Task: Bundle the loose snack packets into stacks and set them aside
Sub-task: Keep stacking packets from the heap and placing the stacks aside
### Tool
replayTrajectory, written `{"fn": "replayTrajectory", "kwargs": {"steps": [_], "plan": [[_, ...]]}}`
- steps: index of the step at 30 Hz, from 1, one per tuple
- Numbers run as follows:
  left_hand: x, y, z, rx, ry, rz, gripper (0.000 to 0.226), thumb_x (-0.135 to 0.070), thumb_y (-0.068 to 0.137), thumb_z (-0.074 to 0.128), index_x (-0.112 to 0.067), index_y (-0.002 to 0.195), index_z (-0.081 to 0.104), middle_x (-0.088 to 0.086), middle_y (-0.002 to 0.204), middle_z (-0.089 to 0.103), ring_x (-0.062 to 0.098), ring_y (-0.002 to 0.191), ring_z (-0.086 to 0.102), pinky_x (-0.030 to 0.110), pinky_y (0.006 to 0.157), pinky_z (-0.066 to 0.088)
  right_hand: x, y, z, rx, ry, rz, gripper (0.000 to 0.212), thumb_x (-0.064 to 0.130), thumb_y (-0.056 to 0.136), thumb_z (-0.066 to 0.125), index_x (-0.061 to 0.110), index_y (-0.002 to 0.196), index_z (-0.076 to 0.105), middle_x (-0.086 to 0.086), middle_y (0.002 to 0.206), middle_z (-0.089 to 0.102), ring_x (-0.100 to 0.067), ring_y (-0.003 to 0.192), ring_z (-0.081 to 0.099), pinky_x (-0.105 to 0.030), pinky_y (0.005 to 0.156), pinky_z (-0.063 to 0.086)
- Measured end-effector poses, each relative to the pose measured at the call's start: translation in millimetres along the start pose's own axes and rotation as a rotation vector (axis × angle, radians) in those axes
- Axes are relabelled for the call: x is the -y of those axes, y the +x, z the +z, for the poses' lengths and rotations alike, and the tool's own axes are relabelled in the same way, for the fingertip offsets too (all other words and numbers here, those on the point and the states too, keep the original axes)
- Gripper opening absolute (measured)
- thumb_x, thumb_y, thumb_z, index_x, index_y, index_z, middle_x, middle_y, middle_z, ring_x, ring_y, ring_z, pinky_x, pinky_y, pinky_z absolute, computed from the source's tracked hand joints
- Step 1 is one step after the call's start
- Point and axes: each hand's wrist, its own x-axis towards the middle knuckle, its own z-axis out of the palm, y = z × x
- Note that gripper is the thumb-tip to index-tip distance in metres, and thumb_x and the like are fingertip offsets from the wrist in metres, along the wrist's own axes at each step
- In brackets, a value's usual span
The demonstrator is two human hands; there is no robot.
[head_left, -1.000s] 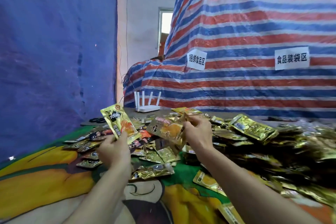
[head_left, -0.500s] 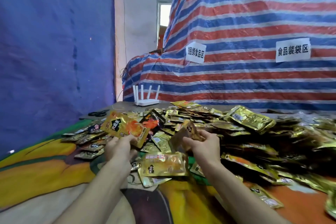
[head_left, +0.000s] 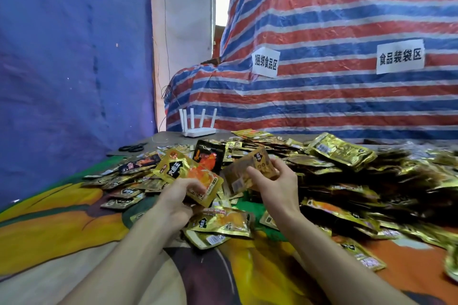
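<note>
Left grip (head_left: 177, 197) pinches a gold packet (head_left: 183, 171), right grip (head_left: 278, 182) pinches a second packet (head_left: 244, 172); slick foil risks slipping into the loose pile (head_left: 347, 181) just beyond when the two are merged.

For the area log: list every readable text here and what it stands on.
"捆绑食品区": left paper sign on the striped tarp.
"食品装袋区": right paper sign, on the same tarp.
Snack packets: print too small and blurred to read.

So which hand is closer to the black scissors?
Left. The scissors lie beyond the left hand, off to its left; the right hand is farther over to the right.
</note>
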Motion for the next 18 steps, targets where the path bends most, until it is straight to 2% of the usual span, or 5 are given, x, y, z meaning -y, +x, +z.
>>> {"fn": "replayTrajectory", "kwargs": {"steps": [4, 7, 9, 13, 18], "plan": [[1.5, -6.0, 6.4, 0.119, 0.029, 0.019, 0.043, -0.011, 0.061, 0.079, 0.004, 0.101, 0.071, 0.020, 0.089, 0.074, 0.030, 0.069, 0.071, 0.034, 0.056, 0.059, -5.9, -3.2, 2.6, 0.090, -0.086, -0.033, 0.026, 0.024, 0.087, 0.079, 0.022, 0.109, 0.066, 0.006, 0.095, 0.070, -0.005, 0.084, 0.069, -0.029, 0.078, 0.060], [4.7, -3.9, 6.8, 0.055, 0.159, 0.165, 0.076, -0.009, 0.047, 0.087, 0.016, 0.113, 0.061, 0.031, 0.103, 0.069, 0.040, 0.084, 0.071, 0.050, 0.073, 0.061, -8.2, -3.6, 3.3, 0.185, -0.199, 0.019, 0.034, 0.029, 0.084, 0.082, 0.020, 0.106, 0.058, 0.007, 0.094, 0.067, -0.003, 0.074, 0.066, -0.014, 0.058, 0.048], [3.7, -0.8, 2.7, 0.030, 0.337, 0.230, 0.072, -0.008, 0.039, 0.092, 0.014, 0.102, 0.064, 0.028, 0.096, 0.070, 0.036, 0.081, 0.070, 0.044, 0.076, 0.059, -9.7, -2.1, 2.7, 0.337, -0.274, 0.090, 0.036, 0.031, 0.082, 0.083, 0.014, 0.104, 0.061, 0.000, 0.097, 0.069, -0.006, 0.077, 0.066, -0.019, 0.059, 0.050], [6.0, 0.3, -3.9, 0.139, 0.596, 0.213, 0.040, -0.003, 0.062, 0.088, 0.003, 0.097, 0.070, 0.013, 0.088, 0.077, 0.026, 0.077, 0.075, 0.029, 0.063, 0.056, -9.5, -2.8, -0.5, 0.571, -0.442, 0.151, 0.049, 0.035, 0.074, 0.088, 0.014, 0.112, 0.065, -0.002, 0.107, 0.071, -0.017, 0.098, 0.069, -0.042, 0.090, 0.058], [7.2, -4.0, -1.3, 0.212, 0.571, 0.228, 0.044, -0.007, 0.061, 0.088, 0.000, 0.101, 0.072, 0.010, 0.091, 0.078, 0.026, 0.085, 0.076, 0.027, 0.066, 0.057, -0.1, 0.7, -8.9, 0.564, -0.430, 0.140, 0.039, 0.026, 0.066, 0.095, 0.020, 0.097, 0.072, 0.001, 0.098, 0.074, -0.013, 0.090, 0.071, -0.038, 0.082, 0.061]]}}
